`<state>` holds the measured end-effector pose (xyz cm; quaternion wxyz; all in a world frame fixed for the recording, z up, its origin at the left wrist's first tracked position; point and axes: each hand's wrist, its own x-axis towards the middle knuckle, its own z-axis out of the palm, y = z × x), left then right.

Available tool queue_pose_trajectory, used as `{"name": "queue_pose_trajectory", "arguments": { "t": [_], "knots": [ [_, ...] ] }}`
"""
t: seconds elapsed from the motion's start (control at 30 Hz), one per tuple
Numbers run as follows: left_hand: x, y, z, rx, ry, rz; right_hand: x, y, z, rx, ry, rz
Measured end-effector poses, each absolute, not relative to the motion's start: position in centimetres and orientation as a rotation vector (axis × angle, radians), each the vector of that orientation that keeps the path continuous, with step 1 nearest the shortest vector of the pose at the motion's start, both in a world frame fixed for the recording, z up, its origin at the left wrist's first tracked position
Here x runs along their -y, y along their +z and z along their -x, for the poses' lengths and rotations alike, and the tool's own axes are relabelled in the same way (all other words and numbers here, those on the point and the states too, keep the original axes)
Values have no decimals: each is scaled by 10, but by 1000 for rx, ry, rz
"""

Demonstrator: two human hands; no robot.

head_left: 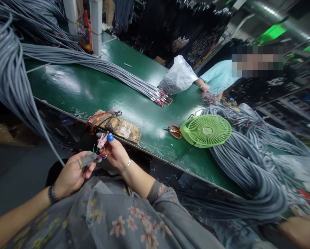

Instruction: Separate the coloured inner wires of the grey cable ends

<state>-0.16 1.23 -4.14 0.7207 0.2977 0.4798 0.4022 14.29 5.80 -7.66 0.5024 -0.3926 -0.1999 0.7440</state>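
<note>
My left hand (pixel 72 174) is closed round the end of a grey cable (pixel 88 158), held in front of my lap below the table edge. Coloured inner wires (pixel 100 154) fan out of that cable end. My right hand (pixel 115 152) pinches a small pink tool (pixel 102 140) at those wires; a blue cap covers its thumb tip. The grey cable runs up and left from my left hand into a thick hanging bundle (pixel 7 72).
A green table (pixel 74 90) carries a long cable bundle (pixel 92 65) with stripped ends, a worn brown block with red wire (pixel 115 125), orange scissors (pixel 175 131), a green fan (pixel 208 130), a plastic bag (pixel 178 76). Coiled grey cables (pixel 248 162) pile right. Another person's hand (pixel 204 88) rests opposite.
</note>
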Motion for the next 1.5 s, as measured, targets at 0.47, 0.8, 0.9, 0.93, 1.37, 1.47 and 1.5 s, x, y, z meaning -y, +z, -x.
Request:
{"name": "queue_pose_trajectory", "arguments": {
  "t": [0.47,0.8,0.9,0.93,1.37,1.47,1.5],
  "knots": [
    [-6,-39,4,-1104,847,-646,-54,-75,-146,505,1864,945],
    [-14,-39,1,-1122,928,-637,-53,-77,-147,565,1756,990],
    [-19,-40,-1,-1107,944,-635,-54,-77,-148,525,1760,993],
    [-20,-40,-2,-1098,942,-640,-54,-77,-147,517,1761,993],
    [-21,-44,-5,-1098,898,-683,-54,-75,-144,439,1780,947],
    [-12,-42,1,-1104,890,-683,-56,-74,-147,397,1852,965],
    [-9,-40,2,-1106,878,-678,-56,-73,-148,394,1883,966]
  ]
}}
